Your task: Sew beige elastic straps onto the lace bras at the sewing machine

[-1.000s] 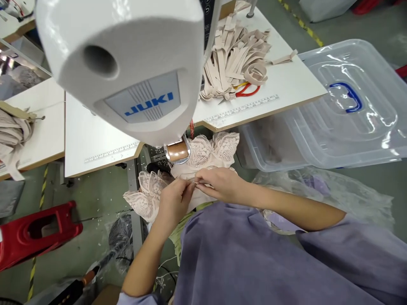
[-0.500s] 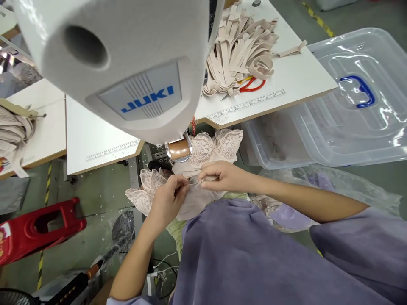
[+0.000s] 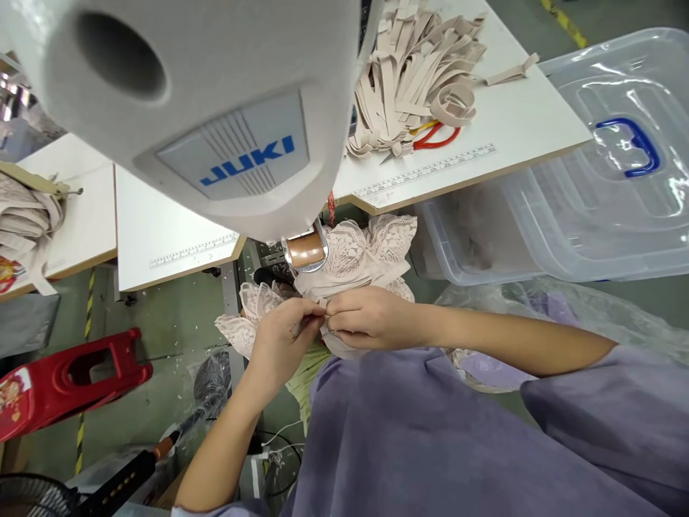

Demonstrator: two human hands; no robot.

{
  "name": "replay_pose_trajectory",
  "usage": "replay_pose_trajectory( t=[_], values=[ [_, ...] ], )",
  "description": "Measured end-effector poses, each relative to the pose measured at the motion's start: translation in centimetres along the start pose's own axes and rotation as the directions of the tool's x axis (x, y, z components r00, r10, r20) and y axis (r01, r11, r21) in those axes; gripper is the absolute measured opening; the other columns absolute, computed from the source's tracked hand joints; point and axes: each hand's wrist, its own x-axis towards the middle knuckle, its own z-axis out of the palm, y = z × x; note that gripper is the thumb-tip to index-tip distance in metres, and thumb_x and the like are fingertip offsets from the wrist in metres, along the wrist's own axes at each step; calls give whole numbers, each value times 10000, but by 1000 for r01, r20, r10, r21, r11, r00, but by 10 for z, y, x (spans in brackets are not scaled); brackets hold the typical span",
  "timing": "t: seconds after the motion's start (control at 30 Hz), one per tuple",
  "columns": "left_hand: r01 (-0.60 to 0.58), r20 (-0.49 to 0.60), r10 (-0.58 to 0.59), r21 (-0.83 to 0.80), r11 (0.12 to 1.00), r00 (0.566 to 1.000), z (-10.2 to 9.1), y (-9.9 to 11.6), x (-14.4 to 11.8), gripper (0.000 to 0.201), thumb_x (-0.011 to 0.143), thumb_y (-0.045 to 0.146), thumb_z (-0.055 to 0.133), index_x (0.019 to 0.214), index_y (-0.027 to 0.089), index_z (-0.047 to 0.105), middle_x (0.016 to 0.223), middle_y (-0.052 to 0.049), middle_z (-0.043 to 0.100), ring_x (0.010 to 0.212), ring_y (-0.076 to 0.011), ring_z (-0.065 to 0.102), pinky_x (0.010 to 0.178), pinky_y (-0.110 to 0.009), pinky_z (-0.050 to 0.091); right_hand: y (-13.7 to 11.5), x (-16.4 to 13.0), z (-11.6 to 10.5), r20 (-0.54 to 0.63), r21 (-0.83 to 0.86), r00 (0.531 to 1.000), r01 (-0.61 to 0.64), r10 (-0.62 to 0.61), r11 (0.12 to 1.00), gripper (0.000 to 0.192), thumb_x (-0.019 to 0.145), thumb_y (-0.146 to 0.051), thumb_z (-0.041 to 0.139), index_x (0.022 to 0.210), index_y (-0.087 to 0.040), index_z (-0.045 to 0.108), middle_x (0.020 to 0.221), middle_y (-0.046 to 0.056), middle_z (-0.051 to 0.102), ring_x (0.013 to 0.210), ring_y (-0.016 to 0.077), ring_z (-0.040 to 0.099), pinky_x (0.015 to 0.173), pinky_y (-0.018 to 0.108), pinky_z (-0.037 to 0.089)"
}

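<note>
A pale pink lace bra [image 3: 349, 251] lies below the head of the white sewing machine [image 3: 226, 136], its cups spread to both sides. My left hand [image 3: 285, 334] pinches the bra's fabric edge between thumb and fingers. Right beside it, my right hand [image 3: 371, 316] is closed on the same garment, and the fingertips of both hands meet. What exactly lies between the fingertips is too small to make out. Just above the hands sits the machine's brown, metal-framed guard [image 3: 306, 251], over part of the fabric.
Beige straps [image 3: 398, 79] and red-handled scissors [image 3: 436, 136] lie on the white table [image 3: 517, 108]. A clear plastic bin [image 3: 592, 215] stands at the right. On the floor at the left are a red stool [image 3: 75, 380] and a fan [image 3: 32, 495].
My right hand has moved left, and its fingertips now meet those of my left hand. The fabric between them has bunched and shifted. The view has tilted slightly.
</note>
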Motion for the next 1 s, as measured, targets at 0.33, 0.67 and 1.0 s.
replay_pose_trajectory(
  t=[0.33,0.67,1.0],
  values=[
    [94,-145,-199,-529,844,969,34,-7,17,55,907,214,554,868,184,576,990,-56,661,866,-160,620,729,-266,501,-4,7,9,-222,345,910,-262,349,901,144,914,-143,545,859,-199,666,806,26,699,763,141,649,691,241,511],
    [-161,-485,140,-3,987,863,50,-24,9,127,976,255,571,890,195,642,794,-12,672,739,-133,627,667,-244,478,-12,10,-2,-158,293,909,-330,386,897,181,937,-165,535,865,-204,696,738,1,667,702,121,605,657,227,466],
    [-236,-456,300,193,953,838,42,-28,12,132,995,198,544,1008,191,675,919,-58,748,848,-154,696,726,-264,534,-3,13,-3,-150,425,843,-416,516,804,153,899,-193,608,938,-222,753,895,5,761,824,144,686,741,244,506]
  ],
)
